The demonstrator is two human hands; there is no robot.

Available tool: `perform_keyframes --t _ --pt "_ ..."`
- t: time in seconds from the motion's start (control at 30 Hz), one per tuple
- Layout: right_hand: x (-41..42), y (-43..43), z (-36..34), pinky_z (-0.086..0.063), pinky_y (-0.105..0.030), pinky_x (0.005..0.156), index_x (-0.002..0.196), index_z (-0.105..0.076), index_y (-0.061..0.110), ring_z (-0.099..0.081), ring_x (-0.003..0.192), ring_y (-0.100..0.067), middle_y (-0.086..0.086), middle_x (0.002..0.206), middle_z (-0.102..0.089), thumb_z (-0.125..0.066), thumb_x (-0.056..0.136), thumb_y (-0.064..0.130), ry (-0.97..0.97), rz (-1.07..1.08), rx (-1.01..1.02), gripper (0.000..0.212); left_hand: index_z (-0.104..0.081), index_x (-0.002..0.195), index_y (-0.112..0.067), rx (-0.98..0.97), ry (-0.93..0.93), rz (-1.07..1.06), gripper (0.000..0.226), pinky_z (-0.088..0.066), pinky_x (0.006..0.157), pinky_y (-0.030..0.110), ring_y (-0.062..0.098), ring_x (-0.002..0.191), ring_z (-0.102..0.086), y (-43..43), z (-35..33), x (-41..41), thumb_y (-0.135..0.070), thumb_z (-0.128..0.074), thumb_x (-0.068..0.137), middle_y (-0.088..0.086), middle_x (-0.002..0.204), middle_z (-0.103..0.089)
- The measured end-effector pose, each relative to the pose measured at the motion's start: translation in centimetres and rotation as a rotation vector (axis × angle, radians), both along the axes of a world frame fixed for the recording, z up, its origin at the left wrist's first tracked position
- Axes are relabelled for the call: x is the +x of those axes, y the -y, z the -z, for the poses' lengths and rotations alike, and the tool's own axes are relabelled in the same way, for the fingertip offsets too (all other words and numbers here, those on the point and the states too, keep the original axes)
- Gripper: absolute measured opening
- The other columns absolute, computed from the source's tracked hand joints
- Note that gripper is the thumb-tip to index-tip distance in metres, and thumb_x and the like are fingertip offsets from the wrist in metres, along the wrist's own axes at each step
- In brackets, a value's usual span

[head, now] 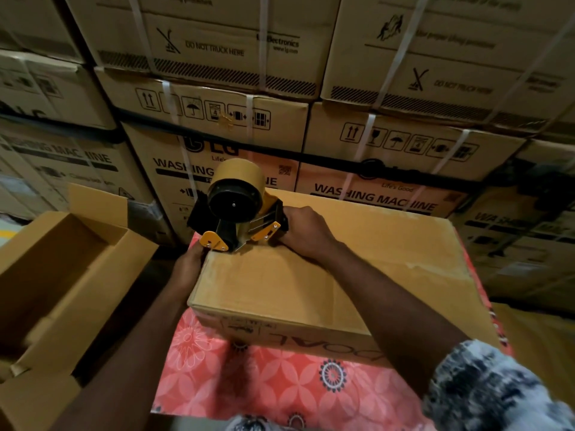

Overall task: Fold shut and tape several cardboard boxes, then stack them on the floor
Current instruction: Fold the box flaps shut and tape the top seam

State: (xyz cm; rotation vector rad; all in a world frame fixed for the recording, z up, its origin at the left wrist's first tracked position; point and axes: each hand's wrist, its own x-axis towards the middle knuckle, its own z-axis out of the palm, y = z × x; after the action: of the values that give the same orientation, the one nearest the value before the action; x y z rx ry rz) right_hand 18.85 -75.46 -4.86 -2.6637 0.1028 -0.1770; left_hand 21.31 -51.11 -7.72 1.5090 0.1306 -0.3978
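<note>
A closed cardboard box point(326, 275) lies on a table covered by a red flowered cloth point(264, 377). At the box's far left corner stands a yellow and black tape dispenser point(239, 209) with a roll of brown tape. My right hand point(306, 231) grips the dispenser's handle and holds its front edge against the box top. My left hand point(189, 265) holds the box's left end just below the dispenser, fingers wrapped over the edge.
An open empty cardboard box point(62, 275) with raised flaps stands on the left, with more cardboard below it. Strapped washing machine cartons point(233, 135) are stacked like a wall right behind the table. Another brown carton point(535, 337) sits at the right.
</note>
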Motion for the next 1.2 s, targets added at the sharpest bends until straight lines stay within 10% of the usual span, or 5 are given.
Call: perform_keyframes --t 0.17,0.63,0.93,1.07,1.2 --pt "0.0 0.0 0.0 -0.056 -0.038 0.066 0.09 -0.064 0.026 -0.064 0.073 -0.017 0.005 0.081 -0.069 -0.074 0.084 0.046 0.008 -0.002 0.006 0.023 -0.08 0.082 -0.017 -0.038 -0.161 0.141 0.046 -0.05 0.077 0.038 0.025 0.088 -0.07 -2.2 1.9 -0.3 -0.04 -0.047 0.103 0.004 0.082 -0.077" --pt "-0.7 0.3 -0.2 -0.056 -0.038 0.061 0.085 -0.062 0.028 -0.06 0.065 -0.01 0.011 0.072 -0.064 -0.071 0.086 0.04 0.006 -0.027 -0.029 0.015 -0.064 0.122 -0.016 -0.038 0.048 0.297 0.032 -0.054 0.081 0.038 0.037 0.11 -0.067 -2.5 1.3 -0.8 -0.011 -0.069 0.091 0.01 0.117 -0.072" --pt "-5.7 7.3 -2.1 -0.041 -0.026 0.055 0.091 -0.064 0.03 -0.061 0.07 -0.011 0.011 0.077 -0.065 -0.069 0.087 0.053 -0.101 0.074 -0.149 0.024 -0.035 0.15 -0.047 0.008 0.079 0.314 0.067 -0.056 0.081 0.025 0.015 0.122 -0.061 -2.5 0.5 -1.5 -0.012 -0.06 0.099 -0.016 0.141 -0.053" --pt "-5.9 8.3 -2.7 -0.04 -0.026 0.057 0.094 -0.065 0.031 -0.059 0.072 -0.012 0.01 0.08 -0.065 -0.068 0.084 0.061 -0.133 0.04 -0.135 0.031 -0.015 0.161 -0.029 0.577 0.343 0.443 0.068 -0.029 0.12 0.051 0.029 0.152 -0.022 -1.7 0.1 -0.8 -0.031 -0.053 0.104 0.002 0.168 -0.014" --pt "-4.7 8.0 -3.2 -0.037 -0.026 0.054 0.083 -0.062 0.031 -0.057 0.069 -0.006 0.013 0.073 -0.061 -0.069 0.082 0.061 -0.149 0.018 -0.106 0.031 -0.011 0.161 -0.018 1.219 0.767 0.675 0.077 0.008 0.118 0.063 0.029 0.154 0.017 1.0 -0.5 0.1 -0.062 -0.013 0.098 0.004 0.169 0.011"
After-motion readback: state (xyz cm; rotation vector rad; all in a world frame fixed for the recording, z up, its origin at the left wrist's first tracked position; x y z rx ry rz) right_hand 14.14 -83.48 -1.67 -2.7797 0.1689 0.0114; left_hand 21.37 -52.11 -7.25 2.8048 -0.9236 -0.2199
